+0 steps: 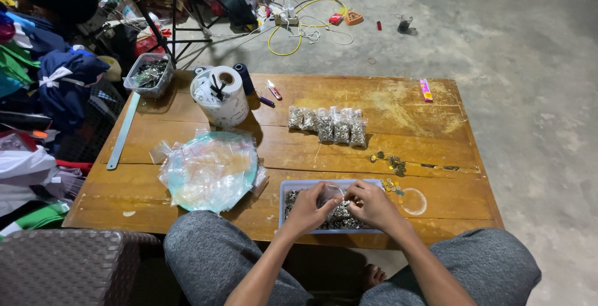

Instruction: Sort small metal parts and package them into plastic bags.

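Head view: left hand [306, 207] and right hand [372, 203] are pinching a small clear bag [332, 195] together over the blue tray [293, 186] of metal pieces at the wooden table's [405, 119] near edge, filled packets [327, 125] lying in a row mid-table, pile of empty zip bags [210, 170] lying left.

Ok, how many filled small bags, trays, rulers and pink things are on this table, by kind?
Filled small bags in the row: 6, as far as overlap lets me tell
Small bag held by left hand and right hand: 1
Trays: 2, blue tray and clear tub
Metal ruler: 1
Pink things: 2, pink stick and pink snips
Total: 12
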